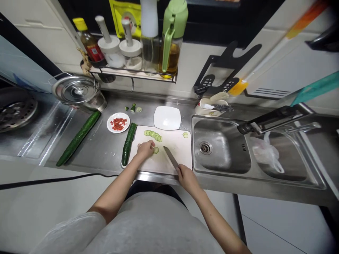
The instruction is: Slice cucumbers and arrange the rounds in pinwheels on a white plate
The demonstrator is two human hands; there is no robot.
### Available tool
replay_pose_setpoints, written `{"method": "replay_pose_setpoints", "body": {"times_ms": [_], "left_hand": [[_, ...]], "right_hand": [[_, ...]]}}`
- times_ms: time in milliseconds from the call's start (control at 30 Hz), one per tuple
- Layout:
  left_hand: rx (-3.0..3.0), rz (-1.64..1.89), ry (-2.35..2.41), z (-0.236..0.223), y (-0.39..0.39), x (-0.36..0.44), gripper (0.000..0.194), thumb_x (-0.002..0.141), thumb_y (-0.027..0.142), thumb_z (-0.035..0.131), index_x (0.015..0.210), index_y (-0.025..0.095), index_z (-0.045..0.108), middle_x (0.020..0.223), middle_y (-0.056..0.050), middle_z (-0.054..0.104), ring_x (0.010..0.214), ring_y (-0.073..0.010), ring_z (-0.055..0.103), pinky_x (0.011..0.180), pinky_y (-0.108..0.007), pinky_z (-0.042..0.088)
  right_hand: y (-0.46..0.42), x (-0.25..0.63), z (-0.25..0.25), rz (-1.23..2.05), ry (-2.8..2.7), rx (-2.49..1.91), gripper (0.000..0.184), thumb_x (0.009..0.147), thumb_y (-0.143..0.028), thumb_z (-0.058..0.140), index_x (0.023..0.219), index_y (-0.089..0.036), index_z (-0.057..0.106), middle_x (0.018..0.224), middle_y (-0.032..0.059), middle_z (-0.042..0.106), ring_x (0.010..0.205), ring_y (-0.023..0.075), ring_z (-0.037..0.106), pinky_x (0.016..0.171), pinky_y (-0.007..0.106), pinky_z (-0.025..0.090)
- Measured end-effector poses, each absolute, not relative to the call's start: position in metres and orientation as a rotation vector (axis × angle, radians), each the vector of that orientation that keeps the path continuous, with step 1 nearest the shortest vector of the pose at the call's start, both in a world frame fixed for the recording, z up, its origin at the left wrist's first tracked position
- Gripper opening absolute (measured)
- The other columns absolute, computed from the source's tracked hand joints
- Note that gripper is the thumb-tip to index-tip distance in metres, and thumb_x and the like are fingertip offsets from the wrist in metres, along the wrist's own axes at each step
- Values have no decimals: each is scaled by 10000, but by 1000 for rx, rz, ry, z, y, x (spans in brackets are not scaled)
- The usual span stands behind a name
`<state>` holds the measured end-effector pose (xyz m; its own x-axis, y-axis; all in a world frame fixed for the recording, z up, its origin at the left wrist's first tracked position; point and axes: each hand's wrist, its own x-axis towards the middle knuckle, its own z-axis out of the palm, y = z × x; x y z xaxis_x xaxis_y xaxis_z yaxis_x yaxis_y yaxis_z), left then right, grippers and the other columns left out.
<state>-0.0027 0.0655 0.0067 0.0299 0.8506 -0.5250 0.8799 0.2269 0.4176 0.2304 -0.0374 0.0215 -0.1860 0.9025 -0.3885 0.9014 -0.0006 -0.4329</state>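
My right hand (187, 178) is wrapped round the handle of a kitchen knife (171, 157), its blade angled up and left over the white cutting board (143, 165). My left hand (145, 149) is closed, its fingertips pinching a cucumber slice (156, 150) at the board's surface. Just behind it lies an overlapping row of cucumber slices (153, 134). A few more slices (185, 135) rest near the board's back right corner. A length of cucumber (129, 144) lies along the board's left edge.
Behind the board stand a white square plate (167, 118) and a round plate (110, 124) of chopped red pieces. Another cucumber (78, 137) lies left, by a lidded steel pot (99, 102). Cucumber ends (132, 108) sit at the back. A double sink (222, 169) is right; bottles stand on a rack (148, 76).
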Motion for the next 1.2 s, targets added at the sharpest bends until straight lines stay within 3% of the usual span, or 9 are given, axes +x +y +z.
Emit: {"method": "replay_pose_setpoints", "body": {"times_ms": [167, 633, 900, 1200], "left_hand": [[1644, -32, 1872, -1, 62, -9, 222, 802, 225, 530, 1012, 256, 595, 932, -28, 693, 969, -232, 595, 881, -378, 347], [1644, 60, 1922, -12, 57, -4, 183, 807, 232, 510, 917, 257, 654, 936, -27, 697, 966, -241, 578, 870, -396, 348], [1634, 22, 1913, -10, 59, -3, 218, 813, 203, 490, 931, 247, 668, 953, -38, 702, 970, -237, 582, 875, -394, 350], [1643, 31, 1908, -11, 57, -3, 188, 824, 228, 503, 923, 253, 660, 948, -36, 694, 977, -237, 571, 881, -395, 332]], "right_hand": [[-26, 202, 35, 959, -2476, -2104, 219, 981, -256, 326, 1010, -186, 532, 994, 83, 641, 810, 175, 624, 657, 263, 334], [-19, 181, 34, 979, -2581, -2076, 228, 980, -202, 312, 1038, -153, 527, 983, 105, 648, 868, 195, 637, 675, 268, 369], [-17, 172, 34, 1042, -2639, -2142, 294, 871, -21, 352, 1084, -124, 526, 955, 135, 670, 930, 222, 652, 698, 271, 419], [-22, 174, 31, 1078, -2669, -2143, 329, 854, -3, 365, 1125, -112, 516, 950, 159, 683, 952, 241, 659, 714, 285, 438]]}}
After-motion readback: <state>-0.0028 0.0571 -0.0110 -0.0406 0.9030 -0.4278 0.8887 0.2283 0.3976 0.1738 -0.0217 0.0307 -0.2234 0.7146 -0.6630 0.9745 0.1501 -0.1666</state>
